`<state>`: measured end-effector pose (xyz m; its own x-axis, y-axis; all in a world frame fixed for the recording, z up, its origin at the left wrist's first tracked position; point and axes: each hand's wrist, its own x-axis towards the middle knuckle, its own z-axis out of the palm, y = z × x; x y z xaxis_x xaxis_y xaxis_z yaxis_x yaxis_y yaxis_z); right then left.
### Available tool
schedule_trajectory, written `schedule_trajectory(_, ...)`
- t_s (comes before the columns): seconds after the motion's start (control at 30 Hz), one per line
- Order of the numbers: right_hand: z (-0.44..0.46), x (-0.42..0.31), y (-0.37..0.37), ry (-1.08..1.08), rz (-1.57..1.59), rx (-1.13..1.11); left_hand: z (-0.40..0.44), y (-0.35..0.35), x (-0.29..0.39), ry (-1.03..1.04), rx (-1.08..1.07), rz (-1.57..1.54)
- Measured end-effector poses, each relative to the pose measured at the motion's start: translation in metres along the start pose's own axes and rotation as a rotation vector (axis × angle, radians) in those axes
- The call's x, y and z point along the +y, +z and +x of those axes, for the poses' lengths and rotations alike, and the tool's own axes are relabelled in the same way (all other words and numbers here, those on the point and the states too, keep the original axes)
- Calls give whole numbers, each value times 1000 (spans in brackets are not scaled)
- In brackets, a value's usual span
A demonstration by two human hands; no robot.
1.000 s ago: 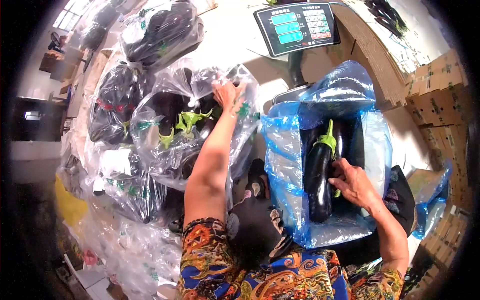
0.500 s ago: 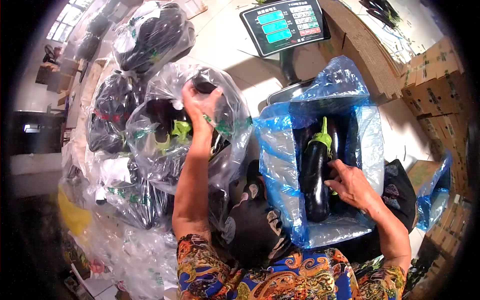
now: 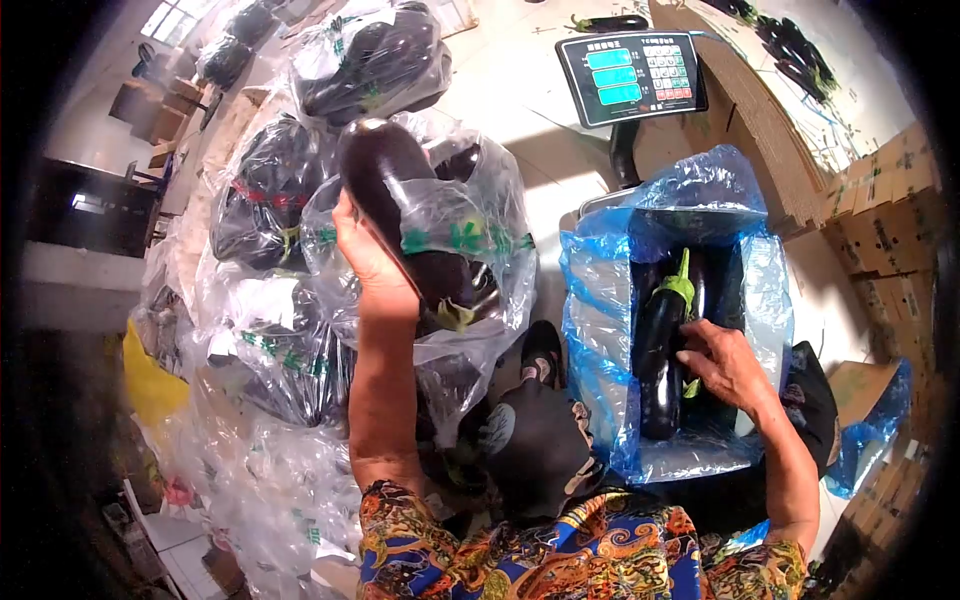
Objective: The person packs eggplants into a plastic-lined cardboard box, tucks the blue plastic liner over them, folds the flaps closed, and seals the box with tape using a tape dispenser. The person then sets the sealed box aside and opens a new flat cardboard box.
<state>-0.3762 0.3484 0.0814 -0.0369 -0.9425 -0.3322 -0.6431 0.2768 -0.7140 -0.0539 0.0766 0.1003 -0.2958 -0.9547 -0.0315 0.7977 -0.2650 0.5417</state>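
Note:
My left hand (image 3: 372, 262) is wrapped round a large dark purple eggplant (image 3: 384, 178), held tilted above an opened clear plastic bag (image 3: 505, 205). More eggplants show inside that bag, one with its green cap toward me. On the right, my right hand (image 3: 732, 366) reaches into a box lined with blue plastic (image 3: 598, 335). Its fingers are curled beside a glossy black eggplant (image 3: 658, 370) with a green stem. What lies under those fingertips is hidden. Other eggplants lie deeper in the box, partly in shadow.
Behind the box stands a scale with a lit display (image 3: 633, 78). Closed bags of eggplants (image 3: 370, 65) crowd the left side. Cardboard boxes (image 3: 905, 270) are stacked at the right. Loose eggplants (image 3: 795, 55) lie on the floor at the back.
My left hand has brought an eggplant up out of the clear bag. My right hand stays in the lined box, and the view has shifted slightly.

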Motion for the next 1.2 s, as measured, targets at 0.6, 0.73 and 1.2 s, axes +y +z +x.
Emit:
schedule_trajectory(0.6, -21, -7, -41, 5, 510, 82, -45, 138, -82, -287, -231, 373)
schedule_trajectory(0.73, -40, -29, -30, -179, 1111, -107, -70, 167, -149, -426, -237, 226)
schedule_trajectory(1.2, -55, 17, -35, 249, 744, 191, -38, 35, -259, 395, -1464, 1946)
